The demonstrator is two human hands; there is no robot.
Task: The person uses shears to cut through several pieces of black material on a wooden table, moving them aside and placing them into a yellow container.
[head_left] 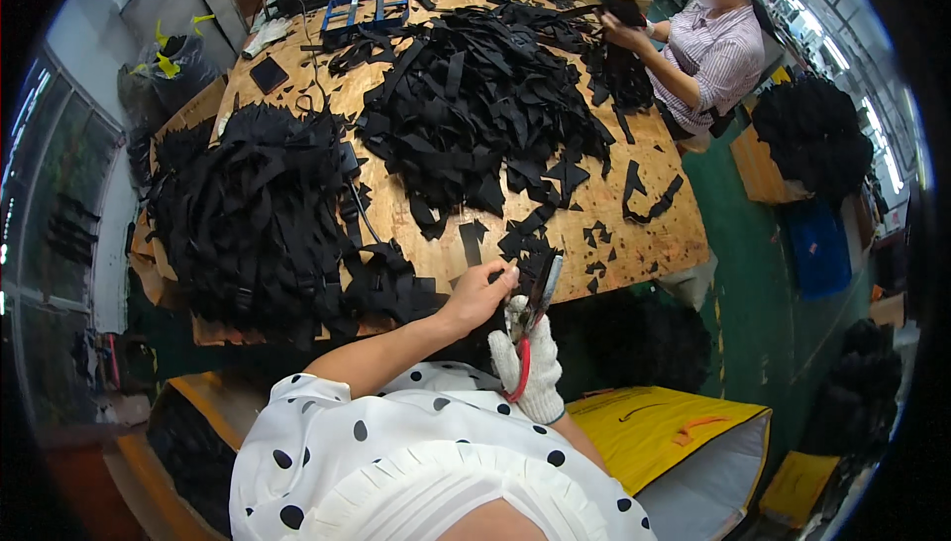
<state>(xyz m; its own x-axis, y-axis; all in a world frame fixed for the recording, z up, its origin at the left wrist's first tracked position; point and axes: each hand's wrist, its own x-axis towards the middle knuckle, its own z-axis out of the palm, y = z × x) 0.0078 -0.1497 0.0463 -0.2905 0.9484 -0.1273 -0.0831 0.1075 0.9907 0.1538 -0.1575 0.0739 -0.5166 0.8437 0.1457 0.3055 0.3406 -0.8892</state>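
My bare left hand point(479, 298) is closed in a pinch at the table's near edge, a dark strip of black strap point(530, 266) at its fingertips. Close beside it on the right, my right hand point(536, 368), in a white knitted glove, grips scissors point(522, 371) with red handles. Their metal blades point away from me, next to the left fingertips and the black strap. Whether the blades touch the strap cannot be made out. Just beyond both hands, small black offcuts point(598, 235) lie scattered on the wooden table point(634, 264).
A large heap of black straps point(475, 95) covers the table's middle; another pile point(253, 224) hangs over its left edge. A blue tray point(365, 12) and a phone point(268, 75) lie farther back. A co-worker point(708, 55) handles black straps at the far right. A yellow bag point(664, 432) is beside me.
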